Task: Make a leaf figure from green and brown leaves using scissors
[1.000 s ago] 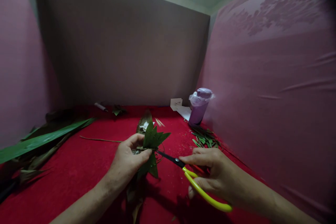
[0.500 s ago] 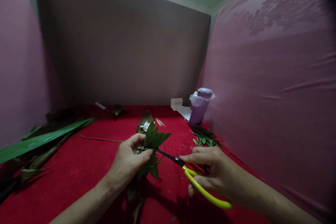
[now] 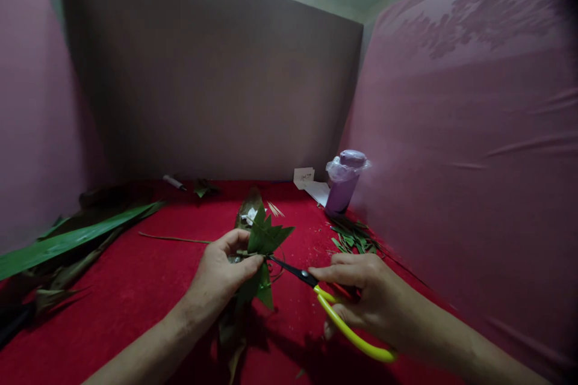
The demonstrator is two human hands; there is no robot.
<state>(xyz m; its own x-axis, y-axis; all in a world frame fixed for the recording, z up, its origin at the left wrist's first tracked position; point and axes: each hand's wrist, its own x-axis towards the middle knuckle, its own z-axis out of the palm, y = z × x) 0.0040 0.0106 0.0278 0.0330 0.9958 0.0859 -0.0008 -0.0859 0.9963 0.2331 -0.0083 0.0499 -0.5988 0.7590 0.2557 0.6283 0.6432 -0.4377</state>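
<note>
Pinched between the thumb and fingers of my left hand (image 3: 226,267) is a green leaf piece (image 3: 267,236) cut into pointed tips, fanning up and down from a thin stem. My right hand (image 3: 361,289) grips scissors (image 3: 352,331) with yellow handles and black blades. The blade tips touch the middle of the leaf piece, beside my left thumb; whether they are closed on the stem I cannot tell. Behind the leaf, a brown dried leaf (image 3: 251,201) lies on the red cloth (image 3: 180,289), with a crumpled white bit (image 3: 249,216) on it.
Long green leaves (image 3: 81,240) lie at the left. A purple bottle (image 3: 345,183) wrapped in plastic stands at the back right near white cards (image 3: 304,178). Leaf scraps (image 3: 354,237) are piled before it. Toothpicks (image 3: 275,209), a white tube (image 3: 174,181) and a thin stalk (image 3: 174,239) rest on the cloth.
Almost nothing differs. The leaf piece and the scissors have shifted very slightly, and both hands keep their hold.
</note>
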